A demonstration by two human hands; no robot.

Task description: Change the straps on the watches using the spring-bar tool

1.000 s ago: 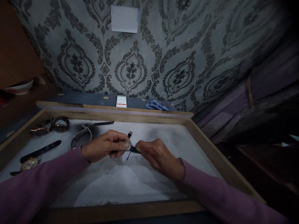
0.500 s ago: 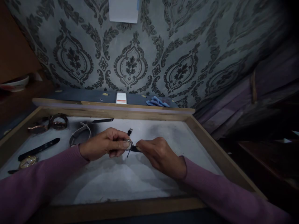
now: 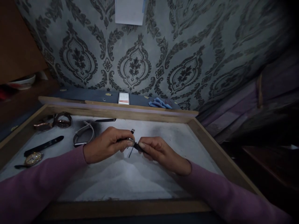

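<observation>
Over the middle of the white-bottomed wooden tray, my left hand [image 3: 112,144] is closed, pinching the round case of a wristwatch [image 3: 131,140] between thumb and fingers. The case is tilted, its face mostly hidden. My right hand [image 3: 161,151] is closed on a black watch strap [image 3: 137,147] that meets the case's right side. A strap end with a metal buckle [image 3: 133,131] shows behind my left fingers. A thin dark rod [image 3: 131,152] slants down below the case; I cannot tell what it is attached to.
In the tray [image 3: 140,112] lie a light-strapped watch [image 3: 84,133], two brownish watches [image 3: 63,119] and a gold-cased watch [image 3: 33,158] with a black strap [image 3: 44,145]. A dark flat blade-like strip [image 3: 105,120] lies by the back wall. Behind stand a small box [image 3: 123,98] and blue cloth [image 3: 160,103].
The watch case has tipped from showing its face to nearly edge-on. My right hand has turned, its thumb now on top of the strap. The whole view has shifted slightly.
</observation>
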